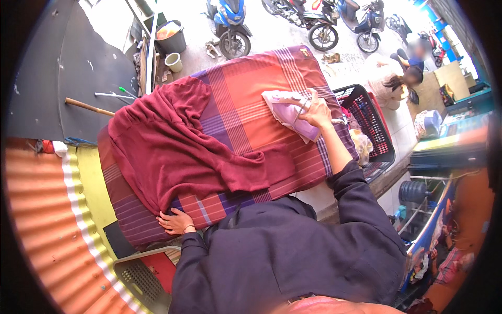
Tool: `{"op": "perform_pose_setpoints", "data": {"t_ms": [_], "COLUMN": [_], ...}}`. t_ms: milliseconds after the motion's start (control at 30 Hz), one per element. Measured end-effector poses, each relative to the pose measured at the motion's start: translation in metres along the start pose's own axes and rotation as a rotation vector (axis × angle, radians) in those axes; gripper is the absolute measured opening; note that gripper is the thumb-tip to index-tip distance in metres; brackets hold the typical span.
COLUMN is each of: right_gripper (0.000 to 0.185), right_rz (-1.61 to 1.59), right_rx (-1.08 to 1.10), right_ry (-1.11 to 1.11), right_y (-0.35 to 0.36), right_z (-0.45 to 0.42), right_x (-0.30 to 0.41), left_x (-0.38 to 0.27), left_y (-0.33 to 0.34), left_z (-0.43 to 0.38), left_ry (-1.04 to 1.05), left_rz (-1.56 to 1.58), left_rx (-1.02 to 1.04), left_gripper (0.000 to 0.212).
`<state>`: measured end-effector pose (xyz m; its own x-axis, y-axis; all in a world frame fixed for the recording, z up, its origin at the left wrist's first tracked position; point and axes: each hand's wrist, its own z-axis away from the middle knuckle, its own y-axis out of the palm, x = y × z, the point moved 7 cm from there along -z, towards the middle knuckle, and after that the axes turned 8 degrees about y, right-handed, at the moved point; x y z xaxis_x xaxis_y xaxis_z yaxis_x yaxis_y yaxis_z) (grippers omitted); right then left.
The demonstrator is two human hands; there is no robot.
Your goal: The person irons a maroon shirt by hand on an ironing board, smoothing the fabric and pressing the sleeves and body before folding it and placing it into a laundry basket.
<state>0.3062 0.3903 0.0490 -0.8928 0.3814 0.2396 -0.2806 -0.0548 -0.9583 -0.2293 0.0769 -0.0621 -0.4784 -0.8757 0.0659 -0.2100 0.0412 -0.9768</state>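
My right hand (317, 112) grips the handle of a pale purple clothes iron (300, 125) at the right side of the padded ironing surface. A plaid cloth (251, 106) in orange, red and purple covers that surface. Across its left and middle lies a maroon long-sleeved garment (176, 153), bunched in folds, with one sleeve stretched to the right. My left hand (176, 221) rests flat at the near edge, fingers spread, its fingertips by the garment's lower corner. The iron stands apart from the garment, its soleplate hidden from view.
Right of the surface stands a black plastic basket (372, 129) with clothes inside. A grey-green basket (143, 274) sits below at left. A wooden stick (88, 106) juts out at the left. Beyond are a bin (171, 39), parked motorbikes (231, 29), a cat (331, 58) and seated people (386, 78).
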Motion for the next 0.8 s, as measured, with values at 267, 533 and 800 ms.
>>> {"op": "perform_pose_setpoints", "data": {"t_ms": [267, 533, 800], "right_gripper": [0.111, 0.104, 0.102], "right_rz": [0.030, -0.374, -0.281], "right_rx": [-0.022, 0.309, 0.197], "right_ry": [-0.024, -0.362, -0.177], "right_y": [-0.006, 0.020, 0.007], "right_z": [0.007, -0.026, -0.014], "right_x": [0.017, -0.006, -0.002], "left_x": [0.000, 0.000, 0.002], "left_y": [0.002, 0.005, 0.005], "left_z": [-0.002, -0.002, -0.002], "left_ry": [-0.002, 0.007, 0.001], "left_rz": [0.012, 0.016, 0.015], "left_rx": [0.000, -0.009, -0.033], "left_gripper": [0.049, 0.050, 0.049]}}
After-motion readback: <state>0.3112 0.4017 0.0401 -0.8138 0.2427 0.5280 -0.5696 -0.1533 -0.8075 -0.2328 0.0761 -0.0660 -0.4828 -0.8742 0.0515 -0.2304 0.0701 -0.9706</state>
